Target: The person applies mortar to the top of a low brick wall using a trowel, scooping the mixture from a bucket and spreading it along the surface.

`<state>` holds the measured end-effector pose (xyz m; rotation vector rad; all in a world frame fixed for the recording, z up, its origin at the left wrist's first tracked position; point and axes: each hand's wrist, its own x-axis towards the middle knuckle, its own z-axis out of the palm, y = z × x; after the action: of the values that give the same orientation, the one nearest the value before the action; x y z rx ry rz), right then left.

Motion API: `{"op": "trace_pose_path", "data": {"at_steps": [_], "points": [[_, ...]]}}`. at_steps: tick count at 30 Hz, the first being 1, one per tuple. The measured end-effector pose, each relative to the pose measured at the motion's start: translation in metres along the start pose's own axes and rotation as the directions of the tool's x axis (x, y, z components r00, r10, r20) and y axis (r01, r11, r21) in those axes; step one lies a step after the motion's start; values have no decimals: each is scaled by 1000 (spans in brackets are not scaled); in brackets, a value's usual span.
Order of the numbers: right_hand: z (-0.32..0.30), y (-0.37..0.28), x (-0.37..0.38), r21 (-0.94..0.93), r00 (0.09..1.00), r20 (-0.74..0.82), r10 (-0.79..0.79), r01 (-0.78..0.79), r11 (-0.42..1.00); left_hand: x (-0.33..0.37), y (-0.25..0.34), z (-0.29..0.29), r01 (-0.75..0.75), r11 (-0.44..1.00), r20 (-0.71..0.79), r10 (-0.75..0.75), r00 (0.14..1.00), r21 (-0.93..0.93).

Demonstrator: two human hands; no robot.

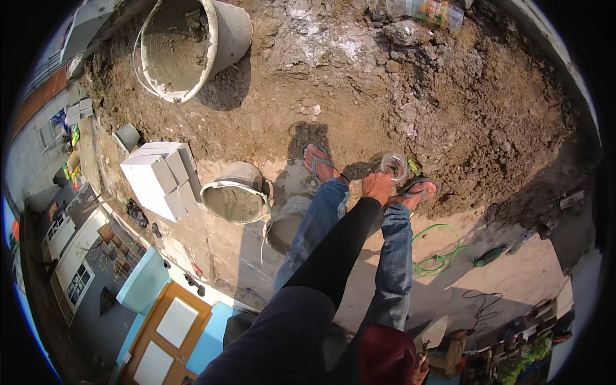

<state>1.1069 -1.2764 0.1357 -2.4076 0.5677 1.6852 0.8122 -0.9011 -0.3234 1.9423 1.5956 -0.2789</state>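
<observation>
Between my feet, my left hand [377, 187] reaches down at the end of a long black sleeve. Its fingers are closed at the edge of a clear plastic cup [394, 166], with the fingertips partly hidden. A small yellow-green scrap [414, 167] lies beside the cup. At the lower edge, my right hand [420, 371] shows only in part past a dark red sleeve. It appears wrapped round the handle of a trowel [434, 333], whose pale pointed blade sticks up from it. My sandalled feet stand at the border of wet soil and concrete.
Left of my legs stand a bucket [236, 203] of grey mortar, another bucket [286, 232] and stacked pale blocks [160, 176]. A larger mortar bucket [231, 37] tilts at the upper left. A green cord [441, 263] lies at right; a plastic bottle [427, 11] lies farther off.
</observation>
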Motion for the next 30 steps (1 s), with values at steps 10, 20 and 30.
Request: {"op": "trace_pose_path", "data": {"at_steps": [10, 20, 30], "points": [[13, -62, -12, -257, 994, 23, -104, 107, 960, -41, 17, -168, 32, 960, -62, -51, 997, -277], [44, -141, -52, -331, 947, 85, -310, 321, 887, -53, -97, -452, 137, 985, -306, -164, 938, -109], [51, -154, -52, -163, 954, 70, -292, 299, 940, 8, -199, -547, 127, 992, -289, -114, 950, 25]]}}
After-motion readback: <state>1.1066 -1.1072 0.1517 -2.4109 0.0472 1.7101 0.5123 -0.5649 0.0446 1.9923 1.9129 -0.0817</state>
